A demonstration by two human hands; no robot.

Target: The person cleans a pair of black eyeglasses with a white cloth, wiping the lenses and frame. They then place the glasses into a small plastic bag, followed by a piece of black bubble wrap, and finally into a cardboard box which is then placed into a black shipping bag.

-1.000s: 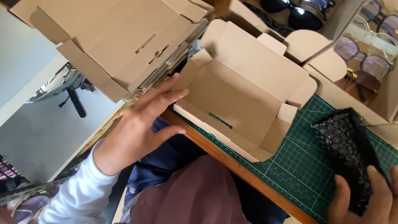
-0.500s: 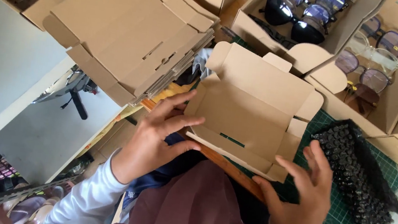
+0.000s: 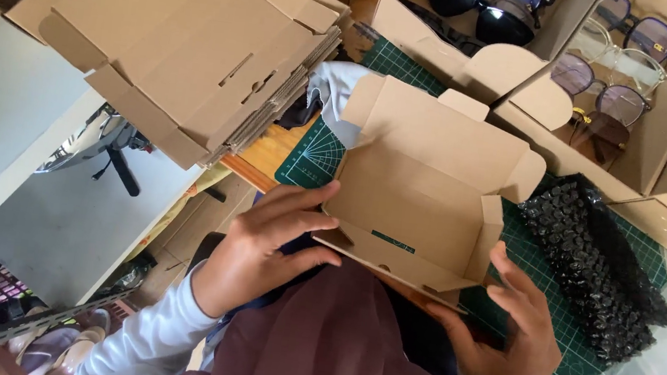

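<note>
Gripping the open cardboard box [image 3: 421, 198] at the table's near edge, 2 hands clamped it — left hand [image 3: 271, 243] on 1 end, right hand [image 3: 506, 332] on the other, beside a black bubble-wrap pouch [image 3: 595, 266].

So the open mailer box [image 3: 422, 194] is plain kraft brown, same as the stack of flat cartons [image 3: 190, 43] next to it. The cutting mat [image 3: 547, 281] is dark green with a pale grid printed on it. The bubble-wrap pouch [image 3: 595, 266] is black and covered in shiny little bumps. There's a pale grey cloth [image 3: 330, 90], black sunglasses [image 3: 479, 6] with dark lenses, and purple-tinted glasses [image 3: 616, 95] in thin frames.
</note>
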